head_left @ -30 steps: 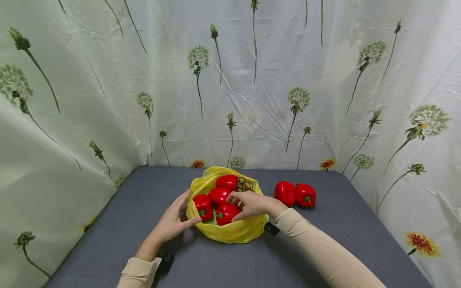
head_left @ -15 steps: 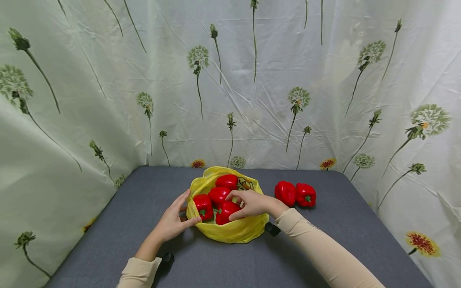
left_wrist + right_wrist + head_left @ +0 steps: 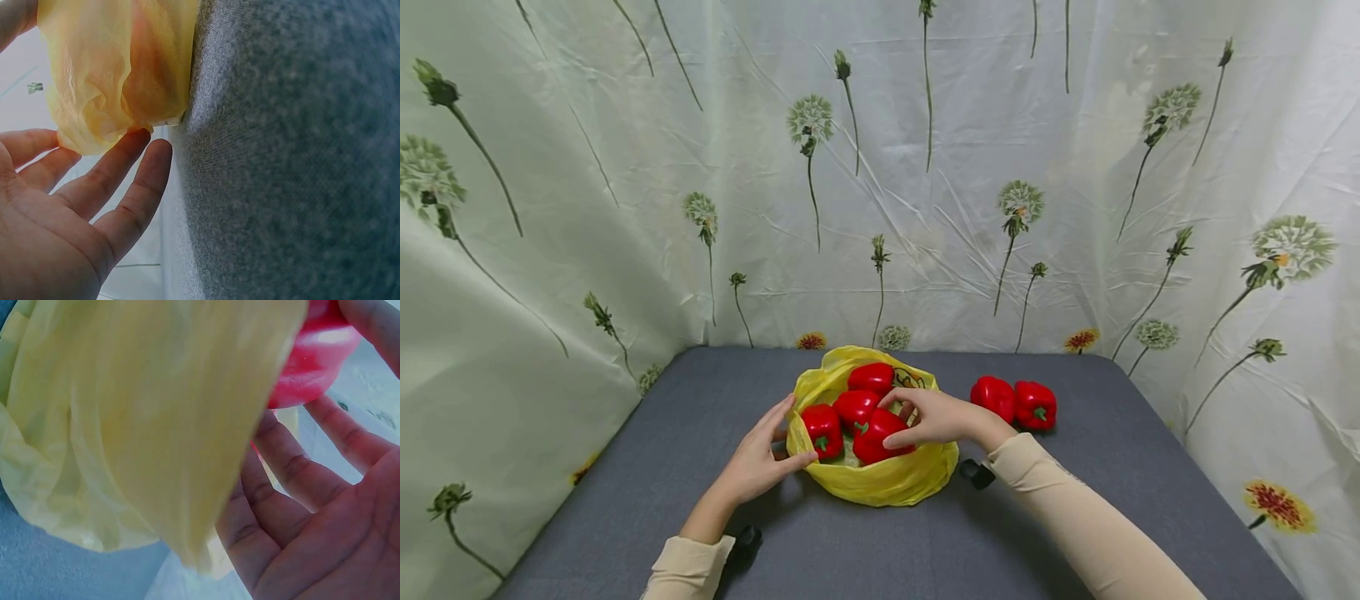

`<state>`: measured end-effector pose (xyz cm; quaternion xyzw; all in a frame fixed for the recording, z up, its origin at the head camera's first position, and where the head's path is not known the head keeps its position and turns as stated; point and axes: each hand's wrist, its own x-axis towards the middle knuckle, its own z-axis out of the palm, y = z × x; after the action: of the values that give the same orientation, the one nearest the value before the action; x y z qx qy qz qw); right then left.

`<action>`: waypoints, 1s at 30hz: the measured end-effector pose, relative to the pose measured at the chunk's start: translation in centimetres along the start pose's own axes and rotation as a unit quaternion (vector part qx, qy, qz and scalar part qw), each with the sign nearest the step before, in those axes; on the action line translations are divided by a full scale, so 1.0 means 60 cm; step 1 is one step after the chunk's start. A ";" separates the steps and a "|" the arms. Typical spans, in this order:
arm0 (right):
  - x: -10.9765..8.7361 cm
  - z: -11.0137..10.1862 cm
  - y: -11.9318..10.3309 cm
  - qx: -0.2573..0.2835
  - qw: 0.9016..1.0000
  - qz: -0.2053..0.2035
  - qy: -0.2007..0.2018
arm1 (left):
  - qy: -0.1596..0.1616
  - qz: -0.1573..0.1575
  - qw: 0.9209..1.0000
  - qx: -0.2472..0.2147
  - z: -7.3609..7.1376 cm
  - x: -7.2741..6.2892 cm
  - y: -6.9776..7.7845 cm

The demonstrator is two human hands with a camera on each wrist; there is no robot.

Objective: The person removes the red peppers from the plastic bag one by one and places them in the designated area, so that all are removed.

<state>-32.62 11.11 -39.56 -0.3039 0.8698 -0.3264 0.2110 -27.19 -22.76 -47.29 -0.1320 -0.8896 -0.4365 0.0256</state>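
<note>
A yellow plastic bag (image 3: 880, 487) stands on the table with its mouth rolled wide, several red bell peppers inside. My right hand (image 3: 936, 417) reaches over the bag's right rim and holds the front-right bell pepper (image 3: 871, 446) between thumb and fingers; in the right wrist view this pepper (image 3: 319, 362) shows above the bag's edge. Against the bag's left side rests my left hand (image 3: 760, 462), thumb at the front rim. In the left wrist view its extended fingers (image 3: 103, 178) touch the outside of the bag. Other bell peppers (image 3: 823, 432) lie left of and behind the held one.
Two more red bell peppers, one (image 3: 992, 398) beside the other (image 3: 1035, 406), lie on the grey table (image 3: 850, 550) right of the bag. A white curtain (image 3: 880, 167) with dandelion print hangs behind and along the sides.
The front-right bell pepper has turned and risen slightly, its stem now pointing up and left. My right hand has shifted a little right. The left hand keeps its place.
</note>
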 end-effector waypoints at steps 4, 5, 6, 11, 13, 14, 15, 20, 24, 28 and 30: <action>-0.013 -0.012 0.004 0.000 1.000 -0.009 0.019 | -0.002 0.002 1.000 0.003 0.000 0.001 0.002; -0.017 -0.015 0.006 0.000 1.000 -0.008 0.024 | -0.003 0.002 1.000 0.003 0.001 0.001 0.002; -0.021 -0.018 0.008 -0.002 1.000 -0.005 0.030 | -0.004 0.002 1.000 0.002 0.001 0.001 0.002; -0.038 -0.033 0.019 0.012 0.999 0.004 0.051 | -0.002 0.002 1.000 -0.002 0.001 -0.002 0.002; -0.044 -0.040 0.025 0.017 0.998 0.006 0.062 | 0.000 0.002 1.000 -0.003 0.001 -0.004 0.001; -0.047 -0.043 0.028 0.017 0.997 0.007 0.069 | 0.001 0.002 1.000 -0.004 0.001 -0.005 0.001; -0.050 -0.047 0.031 0.019 0.997 0.009 0.076 | 0.002 0.001 1.000 -0.005 0.001 -0.006 0.000; -0.067 -0.066 0.049 0.034 0.993 0.015 0.109 | 0.005 0.000 1.000 -0.009 0.003 -0.007 -0.002; -0.083 -0.084 0.061 0.042 0.989 0.022 0.140 | 0.006 -0.002 1.000 -0.008 0.003 -0.007 -0.001; -0.103 -0.101 0.071 0.061 0.982 0.041 0.172 | 0.006 -0.002 1.000 -0.007 0.004 -0.006 0.000; -0.113 -0.109 0.077 0.073 0.979 0.048 0.186 | 0.006 0.001 1.000 -0.006 0.005 -0.005 0.000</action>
<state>-33.21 21.30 -37.08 -0.1794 0.8813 -0.4293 0.0828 -26.89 -22.61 -47.53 -0.1304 -0.8867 -0.4425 0.0305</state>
